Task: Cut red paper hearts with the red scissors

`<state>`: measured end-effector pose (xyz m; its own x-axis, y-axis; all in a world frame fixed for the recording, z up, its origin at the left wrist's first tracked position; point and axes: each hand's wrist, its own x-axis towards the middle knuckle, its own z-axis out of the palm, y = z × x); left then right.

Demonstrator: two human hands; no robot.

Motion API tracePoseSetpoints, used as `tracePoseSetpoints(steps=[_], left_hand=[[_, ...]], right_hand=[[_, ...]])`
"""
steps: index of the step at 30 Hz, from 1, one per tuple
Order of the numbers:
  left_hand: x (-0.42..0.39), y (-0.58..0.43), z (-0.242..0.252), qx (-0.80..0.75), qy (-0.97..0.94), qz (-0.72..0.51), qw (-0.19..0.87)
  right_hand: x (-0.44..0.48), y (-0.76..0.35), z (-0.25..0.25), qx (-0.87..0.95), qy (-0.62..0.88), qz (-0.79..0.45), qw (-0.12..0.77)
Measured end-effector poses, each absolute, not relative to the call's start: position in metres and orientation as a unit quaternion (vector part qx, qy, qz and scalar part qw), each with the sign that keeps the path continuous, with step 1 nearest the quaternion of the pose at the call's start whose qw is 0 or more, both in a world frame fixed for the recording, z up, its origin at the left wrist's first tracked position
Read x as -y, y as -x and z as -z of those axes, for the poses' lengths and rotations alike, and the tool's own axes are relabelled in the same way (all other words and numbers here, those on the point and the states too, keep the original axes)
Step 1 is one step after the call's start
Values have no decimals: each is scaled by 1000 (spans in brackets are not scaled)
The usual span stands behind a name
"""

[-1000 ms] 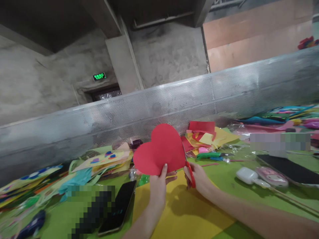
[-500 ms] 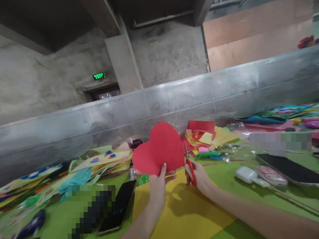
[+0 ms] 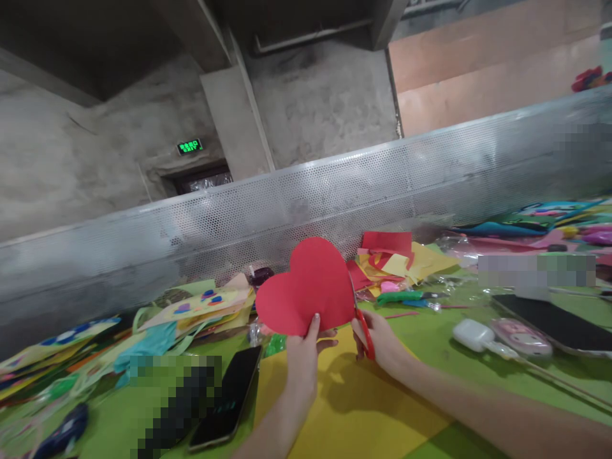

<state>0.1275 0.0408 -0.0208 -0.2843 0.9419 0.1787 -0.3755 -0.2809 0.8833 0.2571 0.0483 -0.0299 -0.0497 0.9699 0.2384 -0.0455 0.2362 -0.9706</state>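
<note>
A red paper heart (image 3: 310, 280) is held up, tilted, in the middle of the view. My left hand (image 3: 308, 341) pinches its lower edge, thumb in front and the other fingers behind. Red-handled scissors (image 3: 365, 335) are in my right hand (image 3: 377, 338), with the fingers wrapped round the handles. Their blades run along the heart's right edge; whether they touch the paper I cannot tell. Beneath both hands a yellow sheet (image 3: 363, 408) lies on the green tabletop, with their shadow on it.
Red and yellow paper scraps (image 3: 392, 255) and a green-handled cutter (image 3: 401, 297) lie behind the scissors. A dark phone (image 3: 227, 398) is at left, another phone (image 3: 554, 322) and a white earphone case (image 3: 473, 335) at right. Layered craft sheets (image 3: 205, 306) lie at left. A perforated metal panel (image 3: 287, 197) stands behind.
The scissor blades have come closer to the heart's right edge and look more closed. The heart has shifted slightly to the right. My left hand keeps its pinch.
</note>
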Motion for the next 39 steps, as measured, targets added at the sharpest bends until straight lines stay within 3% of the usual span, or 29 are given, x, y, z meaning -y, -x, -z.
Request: tracePoseSetpoints(steps=[13, 25, 39], left_hand=[[-43, -126, 21, -374, -367, -719, 456], [-52, -121, 24, -398, -339, -720, 455], [-43, -121, 13, -396, -343, -705, 477]], right_hand=[[-45, -257, 25, 554, 426, -468, 541], [-60, -262, 35, 588, 448, -396, 544], [-54, -269, 17, 565, 456, -430, 537]])
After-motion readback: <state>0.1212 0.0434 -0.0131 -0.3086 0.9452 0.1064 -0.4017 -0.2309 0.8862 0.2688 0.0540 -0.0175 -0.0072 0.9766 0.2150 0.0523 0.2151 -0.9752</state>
